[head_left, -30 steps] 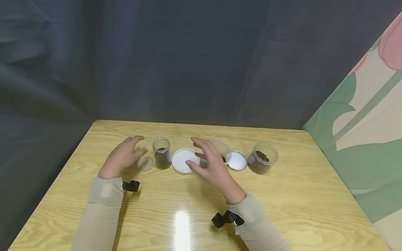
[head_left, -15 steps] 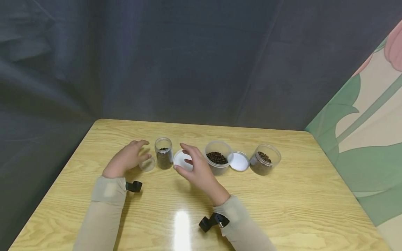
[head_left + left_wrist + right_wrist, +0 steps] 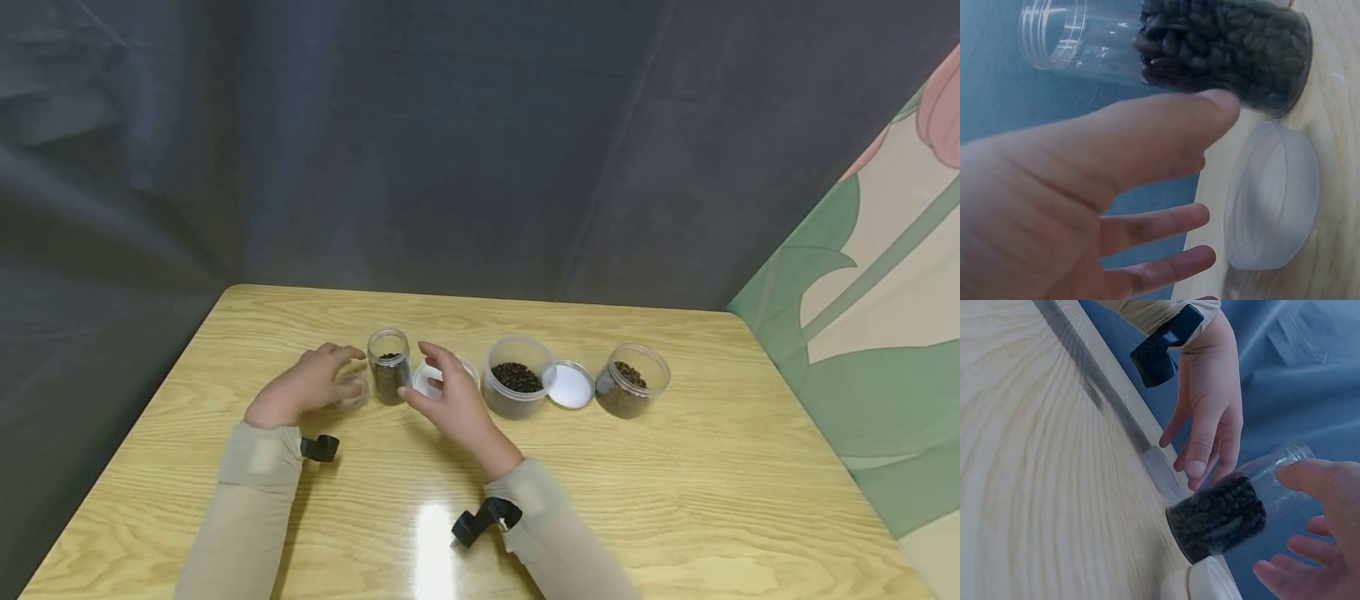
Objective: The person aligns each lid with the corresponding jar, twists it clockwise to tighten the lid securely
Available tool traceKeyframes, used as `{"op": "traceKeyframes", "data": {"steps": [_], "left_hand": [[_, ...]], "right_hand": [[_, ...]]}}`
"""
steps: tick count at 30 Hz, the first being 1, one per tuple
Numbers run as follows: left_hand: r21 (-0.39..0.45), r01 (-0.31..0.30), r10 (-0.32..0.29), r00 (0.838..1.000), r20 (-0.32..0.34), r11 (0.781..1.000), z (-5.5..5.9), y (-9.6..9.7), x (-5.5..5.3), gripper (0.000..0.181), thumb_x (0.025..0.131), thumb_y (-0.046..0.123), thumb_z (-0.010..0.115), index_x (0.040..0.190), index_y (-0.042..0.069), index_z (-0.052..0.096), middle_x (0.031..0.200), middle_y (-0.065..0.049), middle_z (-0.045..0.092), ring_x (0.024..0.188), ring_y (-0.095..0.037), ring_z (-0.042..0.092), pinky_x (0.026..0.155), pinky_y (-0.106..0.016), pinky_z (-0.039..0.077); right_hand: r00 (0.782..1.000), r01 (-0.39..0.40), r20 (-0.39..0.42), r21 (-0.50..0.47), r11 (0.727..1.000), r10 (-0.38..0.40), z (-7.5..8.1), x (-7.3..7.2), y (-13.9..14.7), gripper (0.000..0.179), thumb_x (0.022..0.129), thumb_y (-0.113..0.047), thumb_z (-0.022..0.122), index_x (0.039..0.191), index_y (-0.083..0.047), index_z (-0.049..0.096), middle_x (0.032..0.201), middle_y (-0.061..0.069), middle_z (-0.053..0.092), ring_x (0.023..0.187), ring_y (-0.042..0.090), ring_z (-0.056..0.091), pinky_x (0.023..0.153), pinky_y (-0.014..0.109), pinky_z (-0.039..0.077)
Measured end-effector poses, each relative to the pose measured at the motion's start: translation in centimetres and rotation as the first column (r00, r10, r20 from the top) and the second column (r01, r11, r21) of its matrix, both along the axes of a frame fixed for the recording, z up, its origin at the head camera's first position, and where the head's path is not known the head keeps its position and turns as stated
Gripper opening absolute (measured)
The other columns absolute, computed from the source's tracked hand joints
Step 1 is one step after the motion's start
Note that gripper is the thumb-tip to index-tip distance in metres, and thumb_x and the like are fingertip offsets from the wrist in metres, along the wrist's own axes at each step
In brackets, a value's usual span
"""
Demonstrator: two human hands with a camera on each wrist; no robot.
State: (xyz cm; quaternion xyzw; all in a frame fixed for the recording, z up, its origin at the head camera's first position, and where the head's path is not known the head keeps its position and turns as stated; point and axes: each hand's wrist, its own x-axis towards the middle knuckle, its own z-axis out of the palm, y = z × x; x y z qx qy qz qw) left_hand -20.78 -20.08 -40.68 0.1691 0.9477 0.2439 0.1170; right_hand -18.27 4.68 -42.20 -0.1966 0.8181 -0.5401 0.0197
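Sleeves [image 3: 243, 517] in beige lie over the wooden counter [image 3: 697, 508]. The left hand [image 3: 302, 390], fingers loosely extended and holding nothing, is near a translucent lid [image 3: 1272, 200]; the right hand [image 3: 453, 408] has thumb and fingers spread apart. Between them a slim jar [image 3: 388, 379] of beans stands upright — whether the right thumb touches it, I cannot tell. Rightward sit a white lid [image 3: 468, 371], a tub [image 3: 516, 407] of beans, a metal-rimmed lid [image 3: 572, 387] and a wide jar [image 3: 621, 402]; dark cloth [image 3: 450, 150] hangs behind.
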Motion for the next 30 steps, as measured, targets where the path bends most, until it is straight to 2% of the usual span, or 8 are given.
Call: {"op": "traceKeyframes", "data": {"steps": [6,10,23,30], "left_hand": [[-0.015,-0.004,0.004,0.999,0.033,1.000,-0.3,0.1,0.3,0.064,0.089,0.034,0.078,0.140,0.003,0.054,0.141,-0.036,0.044,0.123,-0.060,0.042,0.096,-0.076,0.040],[-0.021,-0.002,0.002,0.999,0.032,1.000,-0.4,0.2,0.5,0.062,0.087,0.030,0.081,0.137,0.003,0.056,0.138,-0.035,0.046,0.120,-0.058,0.045,0.094,-0.073,0.042],[-0.022,0.006,-0.006,1.000,0.025,1.000,-0.5,0.4,0.3,0.054,0.086,0.022,0.083,0.131,0.004,0.059,0.133,-0.031,0.051,0.119,-0.053,0.048,0.096,-0.068,0.044],[-0.021,0.013,-0.012,0.999,0.046,1.000,-0.4,0.6,0.4,0.050,0.087,0.020,0.082,0.129,0.005,0.059,0.132,-0.028,0.051,0.119,-0.052,0.048,0.095,-0.066,0.045]], "right_hand": [[1.000,0.006,0.029,0.001,1.000,-0.006,-0.5,-0.2,-0.7,0.067,0.095,-0.021,0.073,0.152,-0.004,0.040,0.153,0.013,0.045,0.138,0.029,0.047,0.106,0.038,0.048],[0.999,0.001,0.050,-0.003,1.000,-0.001,-0.9,-0.4,-1.0,0.067,0.095,-0.020,0.073,0.152,-0.004,0.041,0.153,0.014,0.045,0.138,0.029,0.047,0.106,0.038,0.048],[1.000,0.005,0.013,-0.009,1.000,-0.005,-1.2,-1.3,-2.1,0.064,0.093,-0.016,0.076,0.147,-0.001,0.045,0.146,0.016,0.051,0.133,0.032,0.052,0.104,0.038,0.050],[1.000,0.009,0.007,-0.017,1.000,-0.009,-1.2,-1.5,-2.6,0.062,0.093,-0.015,0.076,0.144,0.002,0.046,0.140,0.019,0.053,0.128,0.033,0.055,0.101,0.037,0.052]]}}
